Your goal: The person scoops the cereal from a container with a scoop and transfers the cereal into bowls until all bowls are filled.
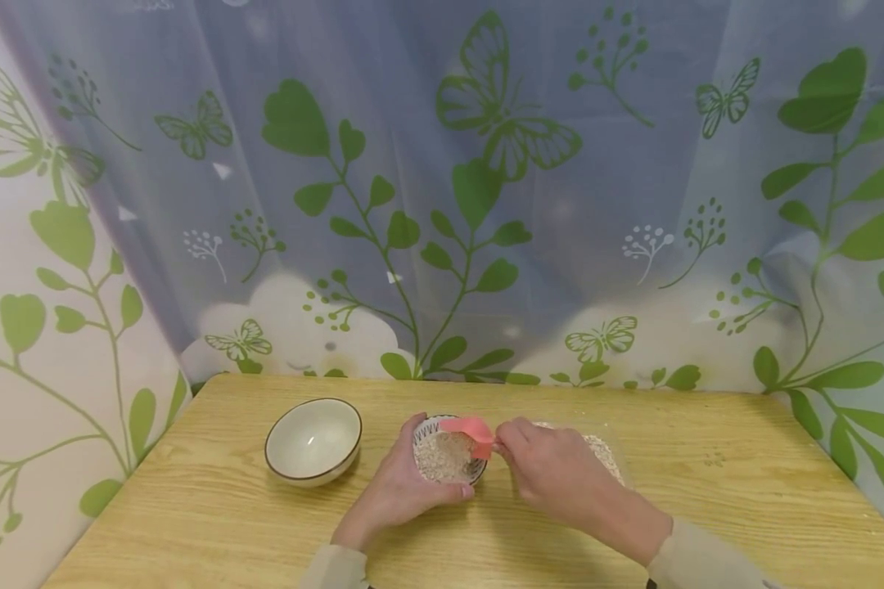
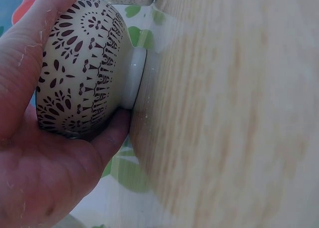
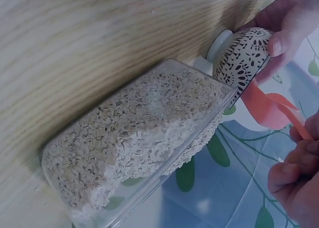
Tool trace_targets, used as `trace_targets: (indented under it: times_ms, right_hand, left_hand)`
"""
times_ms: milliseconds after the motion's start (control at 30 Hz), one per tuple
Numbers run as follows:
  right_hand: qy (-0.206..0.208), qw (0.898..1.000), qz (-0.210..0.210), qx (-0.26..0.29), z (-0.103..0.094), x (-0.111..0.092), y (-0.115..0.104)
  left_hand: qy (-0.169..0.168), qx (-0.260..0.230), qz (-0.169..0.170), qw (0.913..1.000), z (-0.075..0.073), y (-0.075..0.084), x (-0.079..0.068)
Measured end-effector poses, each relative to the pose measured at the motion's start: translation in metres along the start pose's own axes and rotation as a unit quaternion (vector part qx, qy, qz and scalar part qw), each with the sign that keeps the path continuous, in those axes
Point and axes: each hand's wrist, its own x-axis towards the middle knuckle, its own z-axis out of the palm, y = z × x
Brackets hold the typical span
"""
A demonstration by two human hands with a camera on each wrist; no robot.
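Note:
My left hand [image 1: 401,488] grips a small bowl with a dark leaf-like pattern [image 2: 82,68], thumb on one side and fingers round the other. Oat flakes [image 1: 438,460] lie inside it. My right hand [image 1: 556,470] holds a coral-pink scoop [image 1: 473,427] by its handle. The scoop's head is over the bowl's opening, tilted, in the head view. Beside the bowl, partly hidden under my right forearm in the head view, stands a clear rectangular container [image 3: 119,210] with many oat flakes [image 3: 134,118] in it.
On the left of the wooden table [image 1: 221,523] stands a larger cream bowl with a dark rim [image 1: 313,401]. A curtain [image 1: 560,204] printed with leaves and butterflies hangs behind the table's back edge. A few small specks [image 1: 714,460] lie at the right.

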Motion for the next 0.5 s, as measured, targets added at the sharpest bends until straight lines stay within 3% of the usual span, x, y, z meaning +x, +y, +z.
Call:
trace_targets:
  times_ms: [333, 500]
  right_hand:
    - [0.041, 0.995, -0.051, -0.080, -0.0042, 0.0029, -0.0022]
    - [0.046, 0.996, -0.047, -0.056, -0.0055, 0.0022, -0.0019]
  left_hand:
    - [-0.005, -0.008, -0.002, 1.0000, 0.0001, -0.0012, 0.0001]
    - [-0.004, -0.003, -0.003, 1.0000, 0.0000, -0.0010, 0.0007]
